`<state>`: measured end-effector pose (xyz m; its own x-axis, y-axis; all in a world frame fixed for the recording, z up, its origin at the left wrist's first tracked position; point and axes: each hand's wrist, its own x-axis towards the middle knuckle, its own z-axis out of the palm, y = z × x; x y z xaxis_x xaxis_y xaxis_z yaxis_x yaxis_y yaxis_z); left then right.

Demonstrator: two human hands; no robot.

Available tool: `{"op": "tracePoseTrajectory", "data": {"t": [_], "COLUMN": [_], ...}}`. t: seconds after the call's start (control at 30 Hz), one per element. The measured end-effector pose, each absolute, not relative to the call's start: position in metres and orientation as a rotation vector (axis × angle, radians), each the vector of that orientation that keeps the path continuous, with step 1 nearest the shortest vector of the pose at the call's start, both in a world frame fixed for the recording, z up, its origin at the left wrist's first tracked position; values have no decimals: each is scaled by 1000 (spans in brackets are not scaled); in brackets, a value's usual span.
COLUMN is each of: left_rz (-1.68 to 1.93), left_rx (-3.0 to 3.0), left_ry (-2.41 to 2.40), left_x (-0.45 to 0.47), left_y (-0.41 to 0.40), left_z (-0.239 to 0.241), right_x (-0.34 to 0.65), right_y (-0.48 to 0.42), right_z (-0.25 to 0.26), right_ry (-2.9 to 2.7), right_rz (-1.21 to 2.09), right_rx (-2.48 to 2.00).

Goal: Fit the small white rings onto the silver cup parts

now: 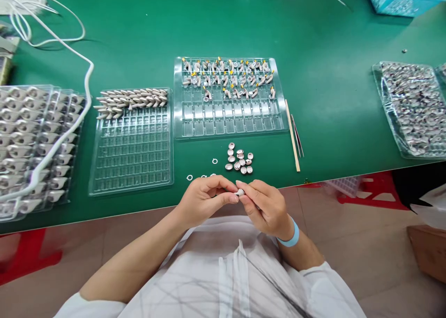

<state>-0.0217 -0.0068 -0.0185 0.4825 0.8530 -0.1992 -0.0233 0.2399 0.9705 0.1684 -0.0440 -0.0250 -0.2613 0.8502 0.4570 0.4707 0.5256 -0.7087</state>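
Component [240, 192], small, pale grey, is pinched between nearly closed fingers [227, 198] of left hand [200, 199] and right hand [267, 206] alike; long axis unclear.

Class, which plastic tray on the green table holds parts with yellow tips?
The tray just left of the wooden stick; no yellow shows in the other trays.

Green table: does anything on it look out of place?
The white cable crosses over the filled trays at left, which looks untidy. One small metallic piece lies alone beyond the right-hand tray, seemingly stray.
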Motion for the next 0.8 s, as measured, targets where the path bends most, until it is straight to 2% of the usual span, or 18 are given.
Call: {"op": "tracePoseTrajectory", "data": {"t": [0.3,0.57,0.8], "left_rz": [827,686,612], "left_rx": [1003,1025,824], "left_ry": [835,829,877], "left_x": [-16,-23,-19], "left_y": [-8,-7,-5], "left_z": [-11,-10,-5], "right_x": [171,171,169], "right_y": [-42,-40,-44], "right_z": [-22,-22,-25], "right_ry": [-1991,-1878,-1883], "right_rz": [481,720,625], "right_rx": [-1009,-934,-993]}}
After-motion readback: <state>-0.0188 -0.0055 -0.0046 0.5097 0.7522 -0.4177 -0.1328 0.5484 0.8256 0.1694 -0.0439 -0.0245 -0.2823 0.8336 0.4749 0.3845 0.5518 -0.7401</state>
